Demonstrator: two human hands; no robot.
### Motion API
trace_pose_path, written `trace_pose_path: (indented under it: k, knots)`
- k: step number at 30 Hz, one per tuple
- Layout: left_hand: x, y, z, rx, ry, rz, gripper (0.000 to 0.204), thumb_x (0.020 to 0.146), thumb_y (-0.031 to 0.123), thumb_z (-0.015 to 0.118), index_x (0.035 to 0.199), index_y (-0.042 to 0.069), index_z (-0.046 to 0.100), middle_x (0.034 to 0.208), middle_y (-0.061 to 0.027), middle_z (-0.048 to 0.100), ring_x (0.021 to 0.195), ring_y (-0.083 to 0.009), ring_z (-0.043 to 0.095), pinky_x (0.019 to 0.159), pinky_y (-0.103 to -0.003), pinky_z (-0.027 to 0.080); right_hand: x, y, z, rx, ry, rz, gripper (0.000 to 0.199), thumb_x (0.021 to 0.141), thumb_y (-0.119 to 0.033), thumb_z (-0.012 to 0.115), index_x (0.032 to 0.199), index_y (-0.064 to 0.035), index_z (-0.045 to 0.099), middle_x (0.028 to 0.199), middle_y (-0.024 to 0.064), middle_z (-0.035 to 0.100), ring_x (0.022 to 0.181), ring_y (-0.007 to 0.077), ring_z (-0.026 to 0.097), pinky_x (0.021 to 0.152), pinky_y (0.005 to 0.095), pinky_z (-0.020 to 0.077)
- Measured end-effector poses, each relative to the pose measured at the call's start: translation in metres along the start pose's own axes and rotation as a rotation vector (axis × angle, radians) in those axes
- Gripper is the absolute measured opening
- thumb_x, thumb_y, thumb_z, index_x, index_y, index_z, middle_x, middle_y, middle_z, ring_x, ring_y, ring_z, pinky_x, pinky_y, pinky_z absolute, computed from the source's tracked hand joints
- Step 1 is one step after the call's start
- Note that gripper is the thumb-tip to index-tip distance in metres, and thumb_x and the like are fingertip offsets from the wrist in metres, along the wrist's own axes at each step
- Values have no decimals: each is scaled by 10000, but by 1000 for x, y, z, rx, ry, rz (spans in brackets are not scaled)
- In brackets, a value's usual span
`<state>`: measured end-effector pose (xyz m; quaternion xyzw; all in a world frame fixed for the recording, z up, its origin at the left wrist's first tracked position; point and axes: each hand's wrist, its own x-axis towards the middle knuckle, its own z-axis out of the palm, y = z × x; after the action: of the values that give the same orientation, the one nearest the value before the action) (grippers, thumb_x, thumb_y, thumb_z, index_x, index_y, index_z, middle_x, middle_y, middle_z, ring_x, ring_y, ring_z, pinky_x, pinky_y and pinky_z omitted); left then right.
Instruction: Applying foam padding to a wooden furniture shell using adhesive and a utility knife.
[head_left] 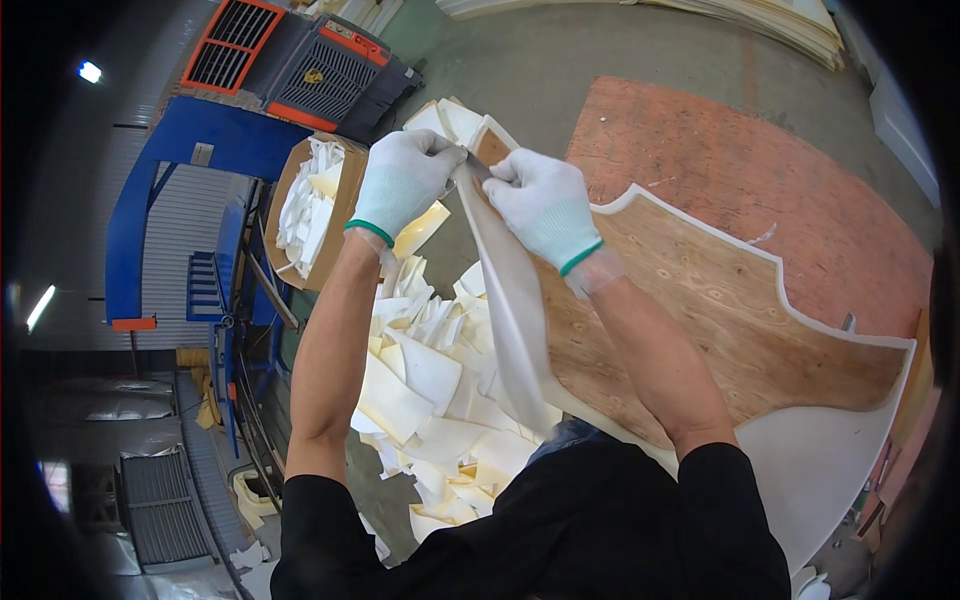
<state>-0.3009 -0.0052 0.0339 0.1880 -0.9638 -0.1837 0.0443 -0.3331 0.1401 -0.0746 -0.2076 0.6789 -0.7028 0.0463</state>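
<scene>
Both of my hands wear white gloves with green-edged cuffs and meet close together above the far left corner of a plywood board with curved edges [700, 300]. White foam sheet [840, 460] lies under the board and shows along its edges. From my left hand [405, 175], closed in a pinch, a pale foam flap [510, 310] hangs down along the board's left side. My right hand [545, 205] is closed just to the right of it. A narrow grey piece [480, 168] shows between the hands; its kind and what the right fingers hold are unclear.
Many white and yellowish foam offcuts [420, 385] are heaped on the floor to the left. Beyond stands a cardboard box [345, 200] full of scraps, near a blue machine frame [125, 240]. A reddish board [690, 150] lies past the plywood; foam sheets [770, 25] are stacked farther back.
</scene>
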Motion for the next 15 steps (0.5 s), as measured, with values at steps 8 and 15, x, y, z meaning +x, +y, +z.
trace_pose_path:
  k: [8,15]
  knots:
    - [-3,7,-5,106,-74,-30,241,905,185,691,1016,-23,742,793,-86,726,679,-108,673,663,-252,543,-3,8,-4,-160,-36,-179,163,819,-220,688,873,-69,712,795,168,693,761,351,686,707,434,551]
    - [-41,25,8,119,145,-31,457,858,383,742,1042,-34,728,860,-125,726,803,-166,696,739,-296,538,-4,7,-13,-140,-62,-146,140,834,-215,668,879,-92,715,803,163,692,756,356,681,700,442,545]
